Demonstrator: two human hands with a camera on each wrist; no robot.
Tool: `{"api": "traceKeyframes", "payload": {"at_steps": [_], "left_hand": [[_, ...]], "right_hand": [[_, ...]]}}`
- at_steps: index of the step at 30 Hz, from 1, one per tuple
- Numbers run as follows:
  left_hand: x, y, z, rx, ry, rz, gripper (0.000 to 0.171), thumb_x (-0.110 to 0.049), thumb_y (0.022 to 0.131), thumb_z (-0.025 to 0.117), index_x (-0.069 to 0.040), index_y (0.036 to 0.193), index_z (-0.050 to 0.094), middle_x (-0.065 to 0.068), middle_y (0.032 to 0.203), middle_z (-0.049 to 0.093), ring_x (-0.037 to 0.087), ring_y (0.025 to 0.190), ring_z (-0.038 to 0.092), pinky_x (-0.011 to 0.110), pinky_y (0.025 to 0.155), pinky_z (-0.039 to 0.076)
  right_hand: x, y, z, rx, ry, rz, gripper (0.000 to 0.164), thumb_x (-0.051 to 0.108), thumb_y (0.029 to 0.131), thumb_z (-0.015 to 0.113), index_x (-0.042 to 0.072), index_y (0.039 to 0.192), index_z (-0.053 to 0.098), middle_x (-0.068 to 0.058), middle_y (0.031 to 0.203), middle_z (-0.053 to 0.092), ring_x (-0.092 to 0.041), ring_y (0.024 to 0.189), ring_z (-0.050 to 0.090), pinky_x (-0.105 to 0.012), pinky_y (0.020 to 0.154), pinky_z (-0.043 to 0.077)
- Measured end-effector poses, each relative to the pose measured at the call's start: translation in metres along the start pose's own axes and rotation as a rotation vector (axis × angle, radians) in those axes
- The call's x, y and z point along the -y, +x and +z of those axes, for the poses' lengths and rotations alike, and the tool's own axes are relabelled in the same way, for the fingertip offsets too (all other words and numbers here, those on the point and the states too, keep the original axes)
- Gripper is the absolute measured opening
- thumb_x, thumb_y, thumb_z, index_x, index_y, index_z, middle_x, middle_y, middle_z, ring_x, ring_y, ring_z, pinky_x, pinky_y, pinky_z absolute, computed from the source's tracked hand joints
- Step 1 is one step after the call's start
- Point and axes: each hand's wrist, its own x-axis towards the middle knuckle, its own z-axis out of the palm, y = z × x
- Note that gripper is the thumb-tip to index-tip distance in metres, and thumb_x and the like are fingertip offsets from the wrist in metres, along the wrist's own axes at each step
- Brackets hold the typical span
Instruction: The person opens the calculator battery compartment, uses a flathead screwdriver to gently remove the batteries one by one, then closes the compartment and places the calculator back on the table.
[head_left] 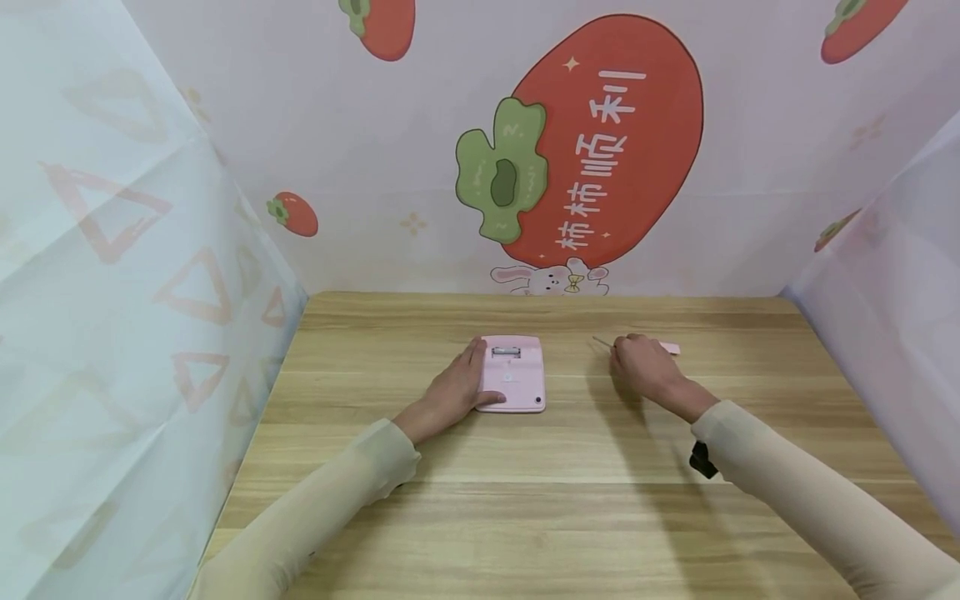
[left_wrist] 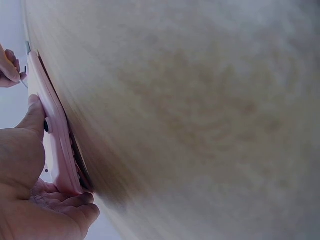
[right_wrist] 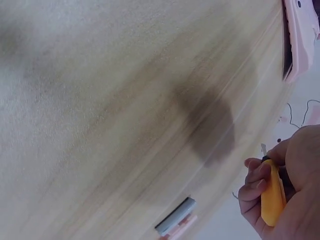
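Note:
A pink calculator (head_left: 525, 385) lies back side up on the table, its battery slot uncovered with a silvery battery (head_left: 506, 351) inside. My left hand (head_left: 453, 385) holds it by the left side, thumb near the lower edge and fingers along the upper left. To the right of it, my right hand (head_left: 647, 367) grips a screwdriver (right_wrist: 273, 197) by its yellow handle. The thin metal shaft points left, apart from the calculator. Just beyond the right hand lies a small pink piece (head_left: 671, 348), partly hidden in the head view; the right wrist view shows a grey strip (right_wrist: 175, 216) along it.
The wood-grain table (head_left: 480, 533) is bounded by a printed backdrop (head_left: 390, 150) behind and hanging white sheets (head_left: 112, 333) at both sides. A dark object (head_left: 702, 460) shows under the right sleeve.

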Motion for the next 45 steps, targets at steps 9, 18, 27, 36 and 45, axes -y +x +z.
{"api": "traceKeyframes", "payload": {"at_steps": [9, 18, 27, 36, 45], "left_hand": [[0.001, 0.000, 0.000, -0.005, -0.009, 0.006, 0.109, -0.052, 0.094, 0.075, 0.005, 0.166, 0.015, 0.025, 0.173, 0.020, 0.037, 0.158, 0.030, 0.048, 0.126, 0.035], [0.000, -0.001, -0.001, 0.003, -0.014, 0.014, 0.109, -0.052, 0.094, 0.075, 0.006, 0.165, 0.015, 0.026, 0.173, 0.020, 0.038, 0.158, 0.030, 0.048, 0.126, 0.035], [0.001, -0.001, 0.000, -0.014, -0.012, 0.026, 0.109, -0.051, 0.094, 0.075, 0.007, 0.165, 0.015, 0.027, 0.172, 0.022, 0.038, 0.157, 0.031, 0.048, 0.125, 0.035], [0.001, -0.001, 0.000, -0.013, -0.033, 0.023, 0.108, -0.050, 0.094, 0.075, 0.007, 0.165, 0.016, 0.027, 0.172, 0.021, 0.038, 0.158, 0.030, 0.049, 0.126, 0.035], [0.002, -0.002, 0.001, -0.021, -0.034, 0.022, 0.109, -0.049, 0.093, 0.077, 0.006, 0.165, 0.016, 0.026, 0.173, 0.020, 0.039, 0.156, 0.033, 0.049, 0.125, 0.036]], "right_hand": [[0.003, 0.000, -0.009, -0.002, -0.006, -0.063, 0.032, 0.004, 0.100, 0.059, 0.007, 0.068, 0.057, -0.004, 0.062, 0.052, -0.018, 0.057, 0.047, -0.037, 0.050, 0.044], [0.013, 0.003, -0.018, 0.042, -0.014, -0.104, 0.034, 0.003, 0.102, 0.059, 0.009, 0.069, 0.056, -0.001, 0.061, 0.046, -0.015, 0.057, 0.038, -0.029, 0.051, 0.031], [0.022, 0.006, -0.026, 0.079, 0.003, -0.105, 0.029, 0.003, 0.100, 0.059, 0.006, 0.071, 0.060, 0.001, 0.060, 0.045, -0.014, 0.055, 0.039, -0.029, 0.049, 0.032], [0.030, 0.009, -0.033, 0.078, -0.002, -0.147, 0.029, 0.004, 0.100, 0.059, 0.004, 0.072, 0.063, -0.001, 0.059, 0.051, -0.015, 0.054, 0.043, -0.031, 0.048, 0.039], [0.036, 0.012, -0.034, 0.061, -0.020, -0.158, 0.033, 0.007, 0.103, 0.059, 0.009, 0.069, 0.060, 0.000, 0.058, 0.048, -0.014, 0.053, 0.041, -0.030, 0.049, 0.036]]}}
